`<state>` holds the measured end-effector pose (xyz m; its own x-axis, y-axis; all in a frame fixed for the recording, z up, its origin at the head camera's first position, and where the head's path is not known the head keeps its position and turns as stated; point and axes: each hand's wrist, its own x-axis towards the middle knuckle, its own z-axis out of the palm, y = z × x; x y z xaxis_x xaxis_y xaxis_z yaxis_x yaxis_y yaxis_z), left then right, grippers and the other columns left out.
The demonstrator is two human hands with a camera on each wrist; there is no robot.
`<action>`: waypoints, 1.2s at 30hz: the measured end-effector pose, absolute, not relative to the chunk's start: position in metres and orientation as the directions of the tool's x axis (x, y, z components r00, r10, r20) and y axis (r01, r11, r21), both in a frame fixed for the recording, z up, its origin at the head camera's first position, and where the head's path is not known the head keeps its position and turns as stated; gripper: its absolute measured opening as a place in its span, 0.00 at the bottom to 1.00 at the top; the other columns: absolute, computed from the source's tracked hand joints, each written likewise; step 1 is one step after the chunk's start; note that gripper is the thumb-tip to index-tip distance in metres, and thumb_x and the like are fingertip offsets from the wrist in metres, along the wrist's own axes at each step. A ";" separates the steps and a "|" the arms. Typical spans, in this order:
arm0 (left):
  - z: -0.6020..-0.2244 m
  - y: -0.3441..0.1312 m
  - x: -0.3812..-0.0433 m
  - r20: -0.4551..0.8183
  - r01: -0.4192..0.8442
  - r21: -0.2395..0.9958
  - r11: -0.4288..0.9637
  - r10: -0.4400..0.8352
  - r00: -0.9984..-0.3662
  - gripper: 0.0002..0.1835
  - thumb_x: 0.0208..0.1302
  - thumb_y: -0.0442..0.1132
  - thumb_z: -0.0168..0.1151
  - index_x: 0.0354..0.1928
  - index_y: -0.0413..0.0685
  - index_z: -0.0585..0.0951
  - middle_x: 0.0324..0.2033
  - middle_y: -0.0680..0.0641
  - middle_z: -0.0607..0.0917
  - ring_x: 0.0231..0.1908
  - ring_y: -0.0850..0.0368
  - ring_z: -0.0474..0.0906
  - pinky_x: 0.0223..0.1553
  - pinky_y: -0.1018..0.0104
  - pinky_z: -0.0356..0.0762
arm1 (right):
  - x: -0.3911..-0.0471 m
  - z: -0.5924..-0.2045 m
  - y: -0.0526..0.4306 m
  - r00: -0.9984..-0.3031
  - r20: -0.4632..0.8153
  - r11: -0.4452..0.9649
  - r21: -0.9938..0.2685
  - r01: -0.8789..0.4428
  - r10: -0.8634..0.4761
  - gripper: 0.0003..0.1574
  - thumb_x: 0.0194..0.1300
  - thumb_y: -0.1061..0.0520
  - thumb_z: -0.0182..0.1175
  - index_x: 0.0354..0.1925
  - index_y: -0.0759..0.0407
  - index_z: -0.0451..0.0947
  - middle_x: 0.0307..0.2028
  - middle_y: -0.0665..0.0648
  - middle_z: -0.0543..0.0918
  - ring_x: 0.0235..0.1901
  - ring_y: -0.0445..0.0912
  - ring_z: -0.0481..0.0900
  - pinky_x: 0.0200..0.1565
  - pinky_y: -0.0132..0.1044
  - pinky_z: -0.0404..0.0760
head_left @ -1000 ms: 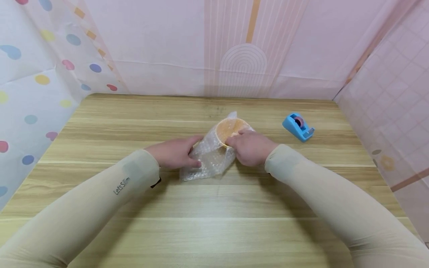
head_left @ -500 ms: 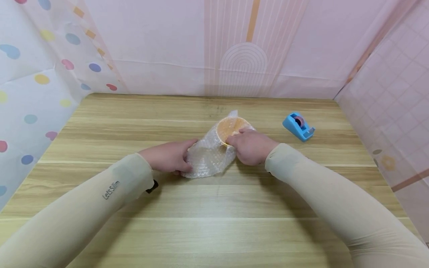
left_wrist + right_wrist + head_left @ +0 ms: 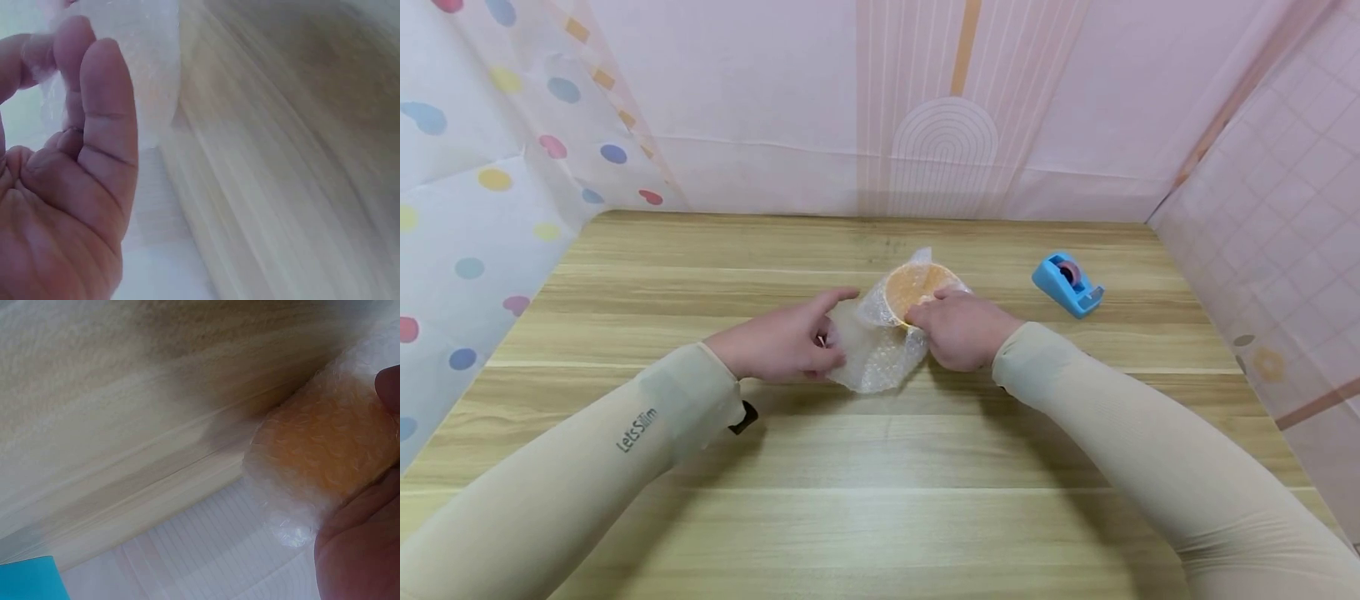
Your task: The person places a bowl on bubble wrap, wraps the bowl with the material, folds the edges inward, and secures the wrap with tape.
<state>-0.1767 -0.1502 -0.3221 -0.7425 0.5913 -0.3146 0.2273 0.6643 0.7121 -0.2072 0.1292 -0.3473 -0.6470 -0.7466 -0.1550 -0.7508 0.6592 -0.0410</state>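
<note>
A round orange cup-like item [image 3: 910,287] with a yellow rim lies tilted mid-table, its exact kind unclear under the wrap. Clear bubble wrap [image 3: 883,358] goes around it, with a loose flap toward the left. My right hand [image 3: 962,329] grips the item's right side over the wrap, fingers curled at its rim. In the right wrist view, orange shows through the bubble wrap [image 3: 284,487] beside the palm. My left hand [image 3: 786,337] holds the flap's left edge with curled fingers, thumb held apart. Behind those fingers [image 3: 109,94] the wrap appears in the left wrist view.
A blue tape dispenser [image 3: 1067,285] with a pinkish roll stands to the right of my right hand. The wood-grain table [image 3: 880,500] meets a patterned pink cloth [image 3: 760,158] at the back, with more cloth at both sides.
My left hand shifted left, then came back with the thumb lifted. The flap's near-left edge has moved up and to the right. My right hand and the orange item have stayed in place.
</note>
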 end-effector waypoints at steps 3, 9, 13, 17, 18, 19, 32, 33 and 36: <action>-0.319 -0.148 -0.177 -0.272 0.217 0.754 0.620 0.595 -0.756 0.45 0.71 0.33 0.62 0.83 0.49 0.50 0.34 0.46 0.86 0.32 0.52 0.85 0.38 0.59 0.87 | -0.207 -0.347 0.129 -0.648 -0.156 0.660 -0.039 -0.750 -0.746 0.23 0.75 0.62 0.48 0.64 0.60 0.77 0.57 0.57 0.87 0.59 0.52 0.85 0.77 0.52 0.67; -0.313 -0.143 -0.177 -0.205 0.179 0.829 0.529 0.586 -0.784 0.36 0.73 0.32 0.60 0.79 0.51 0.59 0.36 0.42 0.85 0.39 0.41 0.87 0.44 0.52 0.91 | -0.207 -0.346 0.128 -0.656 -0.175 0.670 -0.038 -0.741 -0.735 0.25 0.75 0.61 0.48 0.66 0.61 0.76 0.61 0.58 0.86 0.62 0.52 0.84 0.77 0.51 0.65; -0.309 -0.136 -0.176 -0.139 0.206 0.846 0.492 0.576 -0.806 0.26 0.74 0.32 0.59 0.71 0.49 0.69 0.36 0.42 0.84 0.40 0.37 0.86 0.45 0.51 0.90 | -0.207 -0.347 0.127 -0.667 -0.190 0.684 -0.038 -0.728 -0.720 0.26 0.75 0.60 0.48 0.68 0.60 0.75 0.64 0.58 0.84 0.65 0.52 0.82 0.79 0.51 0.64; -0.307 -0.128 -0.177 -0.076 0.237 0.840 0.489 0.538 -0.839 0.16 0.74 0.34 0.60 0.61 0.49 0.77 0.37 0.44 0.83 0.38 0.42 0.84 0.42 0.59 0.88 | -0.207 -0.346 0.126 -0.679 -0.210 0.701 -0.044 -0.712 -0.703 0.28 0.76 0.60 0.48 0.70 0.59 0.74 0.67 0.58 0.82 0.69 0.53 0.79 0.81 0.51 0.60; -0.307 -0.126 -0.177 -0.061 0.245 0.837 0.489 0.529 -0.847 0.14 0.74 0.34 0.60 0.59 0.49 0.79 0.37 0.44 0.83 0.38 0.44 0.84 0.42 0.61 0.87 | -0.207 -0.346 0.126 -0.682 -0.216 0.705 -0.046 -0.708 -0.699 0.28 0.76 0.59 0.48 0.71 0.59 0.73 0.68 0.58 0.81 0.69 0.53 0.78 0.81 0.51 0.59; -0.306 -0.124 -0.177 -0.046 0.254 0.835 0.488 0.521 -0.852 0.12 0.75 0.35 0.61 0.56 0.49 0.81 0.38 0.45 0.84 0.39 0.46 0.83 0.42 0.61 0.86 | -0.207 -0.346 0.126 -0.684 -0.220 0.708 -0.049 -0.705 -0.696 0.29 0.76 0.59 0.48 0.71 0.59 0.73 0.69 0.58 0.81 0.70 0.53 0.78 0.82 0.51 0.59; -0.308 -0.104 -0.184 0.009 0.280 0.802 0.528 0.458 -0.889 0.11 0.77 0.40 0.59 0.52 0.51 0.88 0.49 0.52 0.89 0.46 0.55 0.82 0.50 0.58 0.82 | -0.207 -0.347 0.127 -0.693 -0.220 0.718 -0.060 -0.693 -0.687 0.28 0.77 0.58 0.48 0.71 0.59 0.73 0.68 0.58 0.81 0.70 0.54 0.78 0.82 0.51 0.57; -0.308 -0.103 -0.185 0.013 0.281 0.804 0.525 0.456 -0.890 0.11 0.77 0.40 0.59 0.53 0.51 0.88 0.50 0.52 0.89 0.47 0.55 0.82 0.50 0.59 0.82 | -0.207 -0.346 0.127 -0.691 -0.213 0.715 -0.058 -0.697 -0.691 0.27 0.77 0.58 0.48 0.70 0.59 0.74 0.67 0.58 0.82 0.69 0.54 0.79 0.82 0.51 0.57; -0.310 -0.100 -0.188 0.015 0.275 0.812 0.515 0.453 -0.891 0.14 0.78 0.38 0.55 0.56 0.50 0.87 0.54 0.51 0.89 0.46 0.56 0.81 0.45 0.62 0.80 | -0.206 -0.346 0.127 -0.682 -0.189 0.701 -0.051 -0.711 -0.706 0.23 0.76 0.59 0.48 0.64 0.60 0.77 0.59 0.58 0.87 0.63 0.54 0.83 0.81 0.52 0.60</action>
<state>-0.1877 -0.0998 -0.3103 -0.8911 0.4535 0.0147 0.2753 0.5146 0.8121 -0.2065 0.1272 -0.3464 -0.6824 -0.7062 -0.1888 -0.7113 0.7010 -0.0512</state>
